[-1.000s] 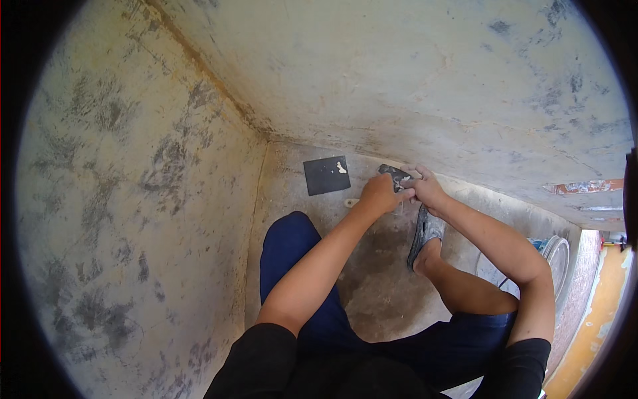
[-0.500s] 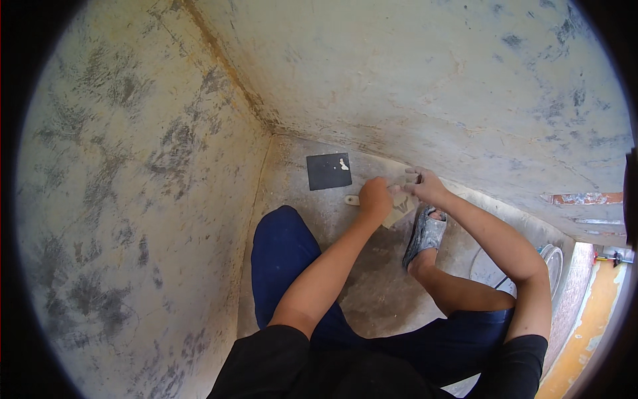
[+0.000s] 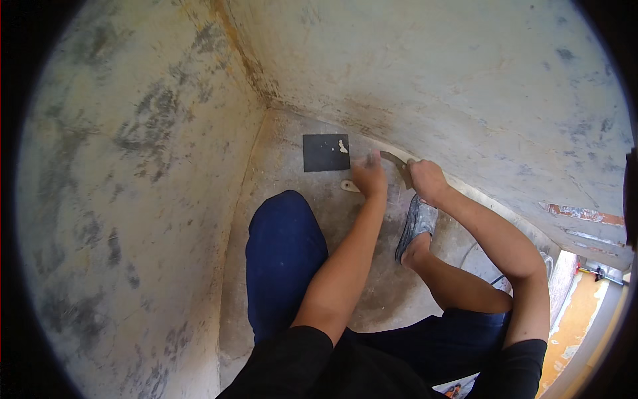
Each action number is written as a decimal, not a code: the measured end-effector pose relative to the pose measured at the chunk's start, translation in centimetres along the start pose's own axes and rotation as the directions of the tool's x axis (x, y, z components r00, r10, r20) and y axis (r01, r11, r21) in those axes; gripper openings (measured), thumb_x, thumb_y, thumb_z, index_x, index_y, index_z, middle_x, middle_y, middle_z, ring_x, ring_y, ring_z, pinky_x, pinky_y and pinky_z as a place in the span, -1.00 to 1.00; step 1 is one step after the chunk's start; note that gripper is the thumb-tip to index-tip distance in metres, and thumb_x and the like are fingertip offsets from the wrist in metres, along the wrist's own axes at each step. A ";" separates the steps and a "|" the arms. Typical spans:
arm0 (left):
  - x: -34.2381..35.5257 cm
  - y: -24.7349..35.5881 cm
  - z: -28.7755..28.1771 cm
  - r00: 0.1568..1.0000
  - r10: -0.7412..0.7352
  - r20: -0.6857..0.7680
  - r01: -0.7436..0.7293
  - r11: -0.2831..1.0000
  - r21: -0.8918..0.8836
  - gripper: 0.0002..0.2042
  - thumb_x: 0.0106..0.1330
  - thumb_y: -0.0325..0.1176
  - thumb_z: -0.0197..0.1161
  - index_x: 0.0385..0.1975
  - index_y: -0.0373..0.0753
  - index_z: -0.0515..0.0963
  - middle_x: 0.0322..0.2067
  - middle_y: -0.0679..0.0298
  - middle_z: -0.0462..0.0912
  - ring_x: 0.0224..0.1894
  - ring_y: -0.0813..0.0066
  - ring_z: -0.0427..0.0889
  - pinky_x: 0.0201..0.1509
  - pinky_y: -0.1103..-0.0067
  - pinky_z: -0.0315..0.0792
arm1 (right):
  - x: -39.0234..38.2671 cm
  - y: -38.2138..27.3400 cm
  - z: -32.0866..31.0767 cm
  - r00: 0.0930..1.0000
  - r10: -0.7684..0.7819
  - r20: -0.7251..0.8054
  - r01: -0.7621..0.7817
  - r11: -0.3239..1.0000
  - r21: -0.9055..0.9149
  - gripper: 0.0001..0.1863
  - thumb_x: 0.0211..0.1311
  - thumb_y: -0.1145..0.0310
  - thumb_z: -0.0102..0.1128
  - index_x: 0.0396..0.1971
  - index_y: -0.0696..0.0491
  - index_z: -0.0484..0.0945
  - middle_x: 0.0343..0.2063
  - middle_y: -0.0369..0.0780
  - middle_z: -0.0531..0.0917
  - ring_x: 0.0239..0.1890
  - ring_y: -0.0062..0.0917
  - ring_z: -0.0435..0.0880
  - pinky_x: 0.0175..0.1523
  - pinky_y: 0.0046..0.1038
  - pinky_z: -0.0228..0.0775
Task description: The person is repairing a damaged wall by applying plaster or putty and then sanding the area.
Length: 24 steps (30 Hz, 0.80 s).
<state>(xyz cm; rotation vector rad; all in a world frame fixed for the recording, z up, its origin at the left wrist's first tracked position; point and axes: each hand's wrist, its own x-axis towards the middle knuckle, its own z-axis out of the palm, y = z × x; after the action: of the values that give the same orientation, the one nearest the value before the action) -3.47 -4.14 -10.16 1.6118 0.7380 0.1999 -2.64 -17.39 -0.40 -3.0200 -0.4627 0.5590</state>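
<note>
Between my two hands is a thin brownish sheet that looks like sandpaper (image 3: 401, 167), bent into a curve. My right hand (image 3: 427, 180) is closed on its right end. At the other end, the fingers of my left hand (image 3: 370, 176) are closed, slightly blurred, and seem to pinch the edge. Just left of that hand, a pale handle with a hole (image 3: 348, 186) lies on the floor; its other end is hidden. Beyond it lies a flat black rectangular sheet (image 3: 320, 153) with a few cream flecks on it.
Two patchy, scuffed walls, left (image 3: 133, 199) and right (image 3: 425, 73), meet in a corner ahead. My foot in a grey clog (image 3: 419, 219) is under my right hand. A bucket rim (image 3: 548, 265) shows behind my right forearm. My bent left knee (image 3: 286, 233) stands near the left wall.
The sheet was flatter, with its beige face showing; now it is curved, its darker side in view. My right fingers, spread before, have closed on it. The view has shifted a little.
</note>
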 end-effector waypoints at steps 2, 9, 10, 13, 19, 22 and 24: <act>-2.0 1.3 1.4 0.924 -0.298 0.241 0.349 0.913 -0.211 -0.64 0.37 -0.16 0.34 -0.25 -0.45 0.60 -0.40 0.14 0.66 -0.34 0.40 0.56 -0.12 0.46 0.44 | -0.1 0.5 0.0 0.999 -0.042 0.007 0.042 0.994 -0.097 -0.78 0.26 0.33 0.18 -0.51 0.16 0.58 -0.47 0.07 0.70 -0.40 -0.04 0.73 -0.23 -0.10 0.57; -1.8 3.3 6.0 0.981 -0.124 0.150 0.178 0.885 -0.431 -0.62 0.38 -0.21 0.30 -0.19 -0.54 0.59 -0.37 0.10 0.71 -0.26 0.53 0.56 -0.11 0.47 0.46 | 3.8 -0.4 -1.9 0.997 0.010 0.079 0.002 0.989 -0.147 -0.84 0.12 0.46 0.18 -0.33 0.20 0.62 -0.39 0.08 0.71 -0.27 -0.04 0.74 -0.15 -0.10 0.60; -2.0 3.9 6.6 0.991 -0.082 0.104 0.114 0.929 -0.353 -0.61 0.35 -0.24 0.31 -0.14 -0.57 0.59 -0.33 0.07 0.74 -0.23 0.52 0.60 -0.10 0.47 0.48 | 3.7 0.4 -1.6 0.999 0.050 0.016 -0.048 0.993 -0.111 -0.84 0.12 0.47 0.18 -0.33 0.21 0.62 -0.38 0.07 0.71 -0.27 -0.02 0.73 -0.14 -0.10 0.60; -1.2 4.3 6.3 0.974 -0.110 0.199 0.165 0.945 -0.282 -0.58 0.29 -0.32 0.30 -0.08 -0.64 0.55 -0.29 -0.10 0.75 -0.23 0.40 0.69 -0.11 0.45 0.52 | 3.0 1.2 -1.0 0.964 -0.061 -0.257 0.080 0.995 0.061 -0.84 0.12 0.49 0.17 -0.29 0.20 0.60 -0.37 0.09 0.70 -0.27 0.05 0.70 -0.14 -0.07 0.57; -1.5 5.3 7.6 0.975 -0.131 0.181 0.165 0.968 -0.191 -0.68 0.33 -0.44 0.09 -0.12 -0.65 0.54 -0.32 -0.32 0.66 -0.25 -0.01 0.73 -0.15 0.33 0.52 | 1.8 1.4 -0.2 0.978 0.050 -0.203 0.007 0.963 0.268 -0.80 0.13 0.51 0.17 -0.23 0.19 0.58 -0.35 0.13 0.68 -0.24 0.12 0.66 -0.12 -0.03 0.50; -2.3 5.8 8.1 0.987 -0.079 0.142 0.100 0.984 -0.145 -0.72 0.31 -0.49 0.02 -0.18 -0.63 0.54 -0.32 -0.36 0.63 -0.23 -0.21 0.68 -0.13 0.22 0.50 | 1.7 2.1 -0.3 0.976 0.074 -0.205 0.004 0.935 0.354 -0.80 0.12 0.48 0.20 -0.24 0.20 0.58 -0.34 0.15 0.67 -0.23 0.13 0.66 -0.12 -0.04 0.50; -2.2 5.6 8.7 1.000 0.011 -0.006 -0.012 0.991 -0.137 -0.79 0.29 -0.50 0.01 -0.31 -0.57 0.52 -0.36 -0.35 0.61 -0.23 -0.33 0.63 -0.12 0.14 0.47 | 2.3 2.1 -0.2 0.972 0.044 -0.232 0.042 0.934 0.355 -0.78 0.11 0.47 0.21 -0.23 0.21 0.58 -0.33 0.16 0.67 -0.22 0.13 0.66 -0.11 -0.06 0.50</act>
<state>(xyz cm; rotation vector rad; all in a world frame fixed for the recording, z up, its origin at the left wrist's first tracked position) 1.30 -12.56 -6.03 1.4860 0.7040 0.2577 0.07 -18.68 -1.15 -2.6872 -0.3060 0.2424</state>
